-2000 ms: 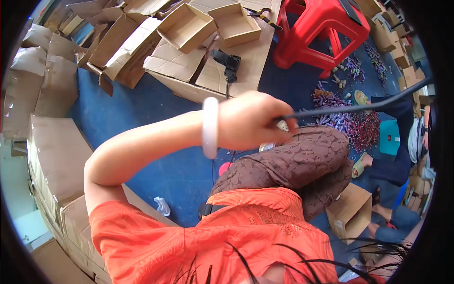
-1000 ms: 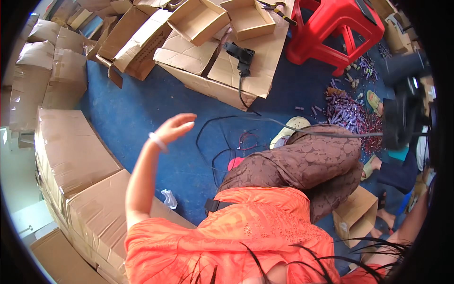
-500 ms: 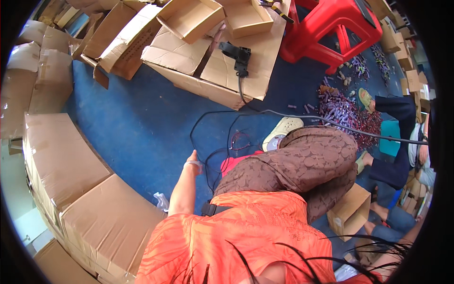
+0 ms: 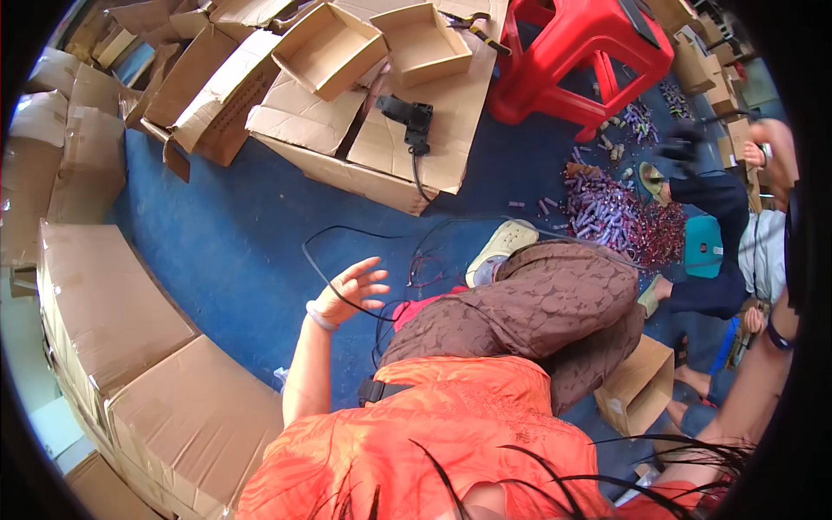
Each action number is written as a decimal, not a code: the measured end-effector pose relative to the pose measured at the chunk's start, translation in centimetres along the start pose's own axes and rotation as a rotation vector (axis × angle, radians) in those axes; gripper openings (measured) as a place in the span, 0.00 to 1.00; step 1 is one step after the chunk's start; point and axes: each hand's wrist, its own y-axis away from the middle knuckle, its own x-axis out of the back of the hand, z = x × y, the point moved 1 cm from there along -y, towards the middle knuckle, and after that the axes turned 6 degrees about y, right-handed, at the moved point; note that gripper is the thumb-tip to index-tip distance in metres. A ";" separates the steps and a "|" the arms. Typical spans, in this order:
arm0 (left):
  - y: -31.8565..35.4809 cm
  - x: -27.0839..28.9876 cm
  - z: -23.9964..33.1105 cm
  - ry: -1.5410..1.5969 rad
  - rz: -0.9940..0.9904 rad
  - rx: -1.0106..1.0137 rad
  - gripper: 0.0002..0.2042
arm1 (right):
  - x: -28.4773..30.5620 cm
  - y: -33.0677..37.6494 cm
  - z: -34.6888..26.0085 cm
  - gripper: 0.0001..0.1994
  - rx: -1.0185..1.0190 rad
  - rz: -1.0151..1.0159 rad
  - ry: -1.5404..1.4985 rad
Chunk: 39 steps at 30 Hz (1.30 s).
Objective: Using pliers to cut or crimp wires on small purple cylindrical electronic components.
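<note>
My left hand [image 4: 351, 290] is raised over the floor left of my knees, palm showing and fingers spread. A pale band circles its wrist. A thin black cable [image 4: 312, 260] loops past this hand and crosses it at the palm; I cannot tell if it touches. My right forearm [image 4: 750, 394] reaches to the right rim, where a dark band shows, and the hand itself is lost beyond the edge. A black device [image 4: 419, 121] with a cable lies on a large closed carton [image 4: 303, 113]. A blurred black object [image 4: 680, 152] hangs near the upper right.
Shallow open boxes [image 4: 329, 52] and yellow-black pliers [image 4: 485, 33] lie on the carton. A red stool [image 4: 589, 61] stands beside it. Purple tubes [image 4: 598, 208] are heaped on the floor. Another person's hand [image 4: 754, 321] shows at right. Large cartons [image 4: 113, 295] line the left.
My left hand has risen and turned, its fingers now spread. The cable has shifted and blurs at right. A blurred black object and a hand have appeared at upper right.
</note>
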 end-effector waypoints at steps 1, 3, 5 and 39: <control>-0.3 -1.5 0.9 -0.273 0.095 -0.006 0.40 | -2.8 -0.5 -0.7 0.14 -0.082 0.008 0.159; 0.6 -4.9 2.2 -0.457 0.211 -0.016 0.45 | -10.6 -1.6 -1.9 0.13 0.470 -0.057 0.120; 1.0 -7.8 3.1 -0.888 0.343 -0.344 0.47 | -14.4 -0.9 -6.7 0.14 0.369 -0.363 0.281; 30.5 -2.5 -4.6 -1.186 0.872 1.415 0.20 | -36.8 52.0 14.8 0.07 -1.068 -0.932 -1.169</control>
